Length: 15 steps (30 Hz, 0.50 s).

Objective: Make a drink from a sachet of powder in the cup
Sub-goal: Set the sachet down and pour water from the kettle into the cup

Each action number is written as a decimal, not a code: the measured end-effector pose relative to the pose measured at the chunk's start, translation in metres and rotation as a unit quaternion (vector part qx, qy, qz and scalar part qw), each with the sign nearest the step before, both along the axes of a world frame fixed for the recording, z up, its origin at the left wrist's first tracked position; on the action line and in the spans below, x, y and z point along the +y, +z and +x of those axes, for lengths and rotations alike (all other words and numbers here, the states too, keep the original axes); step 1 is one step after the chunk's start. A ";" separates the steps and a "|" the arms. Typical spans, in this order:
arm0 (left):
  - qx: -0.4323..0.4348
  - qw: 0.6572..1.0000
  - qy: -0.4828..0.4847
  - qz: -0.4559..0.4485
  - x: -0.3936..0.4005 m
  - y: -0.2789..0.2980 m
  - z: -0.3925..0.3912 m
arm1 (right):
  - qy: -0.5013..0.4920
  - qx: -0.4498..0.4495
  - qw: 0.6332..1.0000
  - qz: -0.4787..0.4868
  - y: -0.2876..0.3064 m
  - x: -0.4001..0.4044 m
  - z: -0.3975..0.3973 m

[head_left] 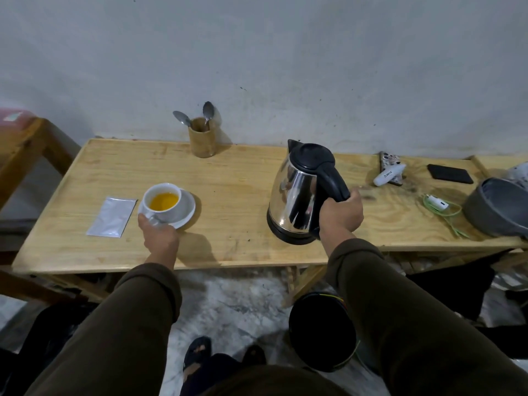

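You have one cup (161,202) of orange liquid on one saucer (187,208), one sachet (112,216) lying flat left of it, long axis running toward the wall, and two spoons (208,111) in a holder (201,140). Your left hand (160,235) seems to pinch the cup's handle; your right hand (341,214) grips the kettle (300,192), spout pointing at the wall.

Both arms outstretched, left hand (160,235) and right hand (341,214) gripping.
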State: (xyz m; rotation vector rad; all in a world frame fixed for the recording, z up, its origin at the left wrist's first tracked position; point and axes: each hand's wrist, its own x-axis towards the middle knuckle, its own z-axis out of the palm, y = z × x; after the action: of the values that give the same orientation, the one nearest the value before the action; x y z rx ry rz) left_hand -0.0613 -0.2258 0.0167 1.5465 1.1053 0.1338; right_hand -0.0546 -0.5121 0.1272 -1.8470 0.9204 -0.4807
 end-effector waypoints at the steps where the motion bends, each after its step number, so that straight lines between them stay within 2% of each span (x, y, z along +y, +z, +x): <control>1: 0.004 1.000 -0.001 0.001 0.000 0.000 0.000 | -0.001 -0.004 1.000 0.004 -0.001 0.000 0.000; 15: 0.025 0.999 -0.034 0.000 0.006 0.005 -0.007 | -0.022 -0.001 0.999 0.037 -0.017 0.011 -0.014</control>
State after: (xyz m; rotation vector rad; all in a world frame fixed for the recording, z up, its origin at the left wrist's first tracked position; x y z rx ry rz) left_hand -0.0682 -0.2202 0.0219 1.5932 1.0907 0.0502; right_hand -0.0682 -0.5010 0.1104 -1.7631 0.9664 -0.4688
